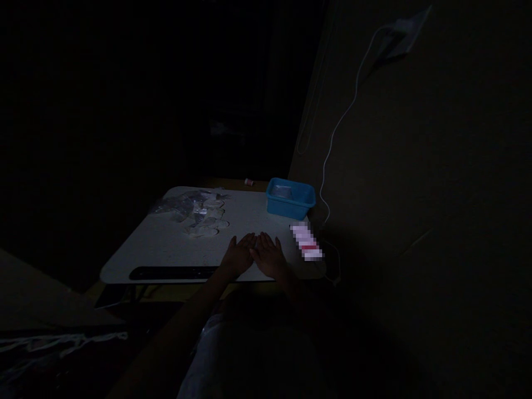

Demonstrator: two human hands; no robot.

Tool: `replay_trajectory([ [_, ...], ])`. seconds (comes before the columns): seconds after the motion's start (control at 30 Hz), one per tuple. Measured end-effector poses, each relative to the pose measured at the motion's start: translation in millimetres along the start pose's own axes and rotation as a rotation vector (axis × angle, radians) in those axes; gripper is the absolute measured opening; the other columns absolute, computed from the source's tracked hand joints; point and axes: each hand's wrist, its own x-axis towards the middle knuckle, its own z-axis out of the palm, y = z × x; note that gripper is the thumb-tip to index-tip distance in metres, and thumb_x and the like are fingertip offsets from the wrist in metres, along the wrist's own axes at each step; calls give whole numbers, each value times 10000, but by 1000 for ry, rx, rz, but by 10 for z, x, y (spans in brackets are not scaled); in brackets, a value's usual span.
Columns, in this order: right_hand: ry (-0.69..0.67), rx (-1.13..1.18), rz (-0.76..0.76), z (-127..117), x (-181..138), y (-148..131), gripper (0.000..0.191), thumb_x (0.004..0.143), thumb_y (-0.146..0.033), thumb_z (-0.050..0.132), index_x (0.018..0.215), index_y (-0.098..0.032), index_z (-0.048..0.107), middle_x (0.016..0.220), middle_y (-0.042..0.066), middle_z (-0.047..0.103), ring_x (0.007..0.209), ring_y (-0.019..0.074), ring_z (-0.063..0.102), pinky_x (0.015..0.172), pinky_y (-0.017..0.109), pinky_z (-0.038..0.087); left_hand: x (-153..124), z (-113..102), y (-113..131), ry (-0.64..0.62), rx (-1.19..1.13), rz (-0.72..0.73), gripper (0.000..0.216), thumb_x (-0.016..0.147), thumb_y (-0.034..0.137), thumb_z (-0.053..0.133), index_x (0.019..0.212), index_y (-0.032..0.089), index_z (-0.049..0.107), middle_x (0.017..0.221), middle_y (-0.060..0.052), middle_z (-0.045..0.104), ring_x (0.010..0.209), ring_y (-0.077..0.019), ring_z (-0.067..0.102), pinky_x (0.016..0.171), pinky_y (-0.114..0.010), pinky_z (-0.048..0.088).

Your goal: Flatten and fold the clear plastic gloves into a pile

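My left hand [240,255] and my right hand [268,256] are side by side over the near part of a white table [166,252], palms up. Their fingers are stretched out and nothing lies in them. The two hands touch or nearly touch along their inner edges. To the right of my right hand lies a blurred phone [306,241] with a lit screen. Beyond my left hand, toward the left, several pale flat pieces [208,228] rest on the table beside a clear plastic bag [178,206].
A blue plastic basket [290,208] with something pale inside stands at the table's back right corner. A white cable [341,116] runs down the wall from a socket [409,33]. A small pink and white object [249,182] lies behind the table. The room is very dark.
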Motion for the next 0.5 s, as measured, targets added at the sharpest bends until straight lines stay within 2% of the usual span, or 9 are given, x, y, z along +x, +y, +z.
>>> replay_trajectory([
  [0.5, -11, 22, 14, -29, 0, 7, 551, 908, -435, 157, 1301, -108, 361, 1369, 137, 334, 1292, 226, 241, 1014, 461, 211, -6, -26, 15, 14, 30, 10, 496, 841, 240, 275, 1328, 150, 306, 1391, -116, 311, 1282, -207, 272, 1000, -505, 228],
])
